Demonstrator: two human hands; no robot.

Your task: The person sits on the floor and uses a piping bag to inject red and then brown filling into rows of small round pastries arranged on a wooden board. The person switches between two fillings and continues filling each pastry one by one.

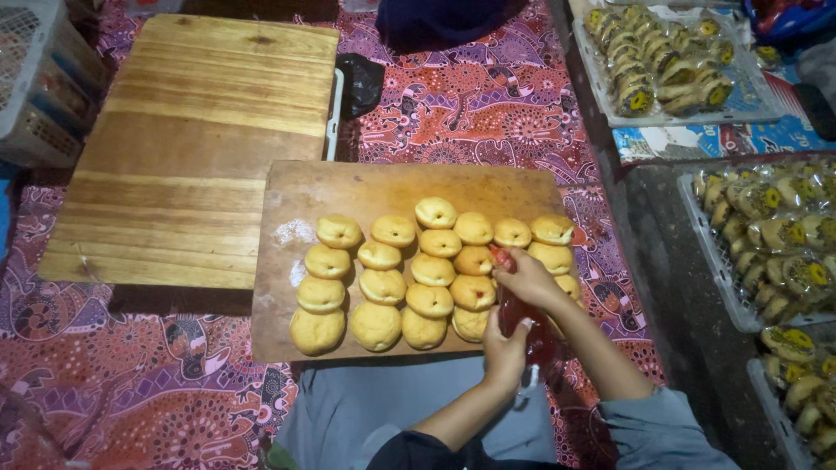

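A person sits on a patterned red cloth (488,113) spread over the floor, a wooden board (348,196) set right against their knees so every bun is within reach. Both hands share one red piping bag (522,326): the left hand (507,352) has its grip closed round the bag's fat lower end, placed to squeeze it, while the right hand (527,277) pinches the bag near its nozzle, steering the tip down onto a bun at the right side of the board. The round golden buns (383,287) lie in close rows, touching one another, which keeps the hands' reach short; I count about nineteen, though a few are partly hidden behind the hands. A second, bare wooden board (192,148) lies further off to the left, with a white plastic basket (35,78) at its far corner. To the right, three trays hold wrapped buns with yellow labels: one tray (670,115) at the top, one (723,270) beside the person, one (775,409) below; the wrapped buns are too crowded to count. A small black bag (359,83) sits between the two boards.
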